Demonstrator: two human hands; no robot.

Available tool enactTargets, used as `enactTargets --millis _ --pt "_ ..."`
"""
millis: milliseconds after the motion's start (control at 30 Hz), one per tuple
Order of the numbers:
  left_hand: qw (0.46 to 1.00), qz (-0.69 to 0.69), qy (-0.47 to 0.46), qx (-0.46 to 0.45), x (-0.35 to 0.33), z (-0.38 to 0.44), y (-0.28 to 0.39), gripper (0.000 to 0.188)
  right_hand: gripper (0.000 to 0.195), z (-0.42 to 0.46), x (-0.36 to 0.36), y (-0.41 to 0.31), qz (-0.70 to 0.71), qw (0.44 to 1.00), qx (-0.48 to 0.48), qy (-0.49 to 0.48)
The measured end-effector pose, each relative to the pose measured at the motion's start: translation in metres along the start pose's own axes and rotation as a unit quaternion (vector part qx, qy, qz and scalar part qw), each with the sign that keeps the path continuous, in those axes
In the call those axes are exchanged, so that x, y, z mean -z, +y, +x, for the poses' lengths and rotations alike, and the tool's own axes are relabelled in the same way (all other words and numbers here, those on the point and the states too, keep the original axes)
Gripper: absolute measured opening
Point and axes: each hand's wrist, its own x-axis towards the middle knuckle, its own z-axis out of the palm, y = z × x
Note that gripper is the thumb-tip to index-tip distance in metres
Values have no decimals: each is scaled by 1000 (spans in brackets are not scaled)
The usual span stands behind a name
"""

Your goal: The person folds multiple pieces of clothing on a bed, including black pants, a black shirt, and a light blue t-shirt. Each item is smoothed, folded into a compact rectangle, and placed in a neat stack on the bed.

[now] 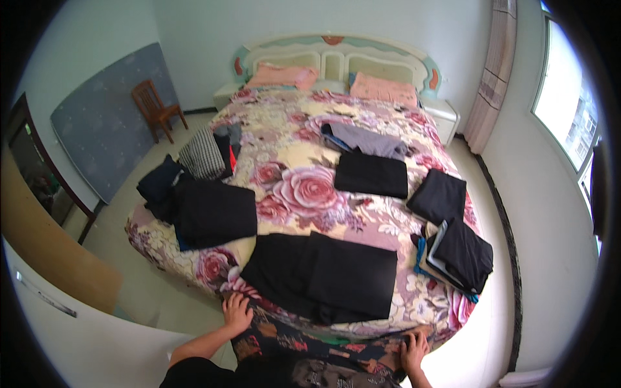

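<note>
A dark cloth with a multicoloured print stretches along the foot of the bed, close against my body. My left hand grips its left upper corner, with the fingers over the bed's edge. At the other end, my right hand holds the right side, the fingertips on top and the thumb partly hidden. Just beyond the cloth, black trousers lie folded on the flowered bedspread. Left of them rests a pile topped by a folded black garment. To the right is a stack of folded clothes.
Farther up the bed lie folded black garments, a grey garment and a checked garment. Pink pillows rest by the headboard. A wooden chair stands left, before a leaning mattress. A window is at right.
</note>
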Motion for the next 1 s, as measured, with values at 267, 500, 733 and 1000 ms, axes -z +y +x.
enactTargets --millis 267,500,733,1000 --pt "836 -116 -120 522 15 19 26 97 63 27 -11 -16 -176 957 -150 175" --pt "805 -29 -156 571 34 37 47 95 84 62 -11 30 -5 912 -382 -146" --pt "827 11 -97 553 20 36 39 87 63 73 -11 -15 -381 922 -65 -18" --pt "810 27 -28 585 4 43 34 80 53 54 -50 65 -449 891 52 -54"
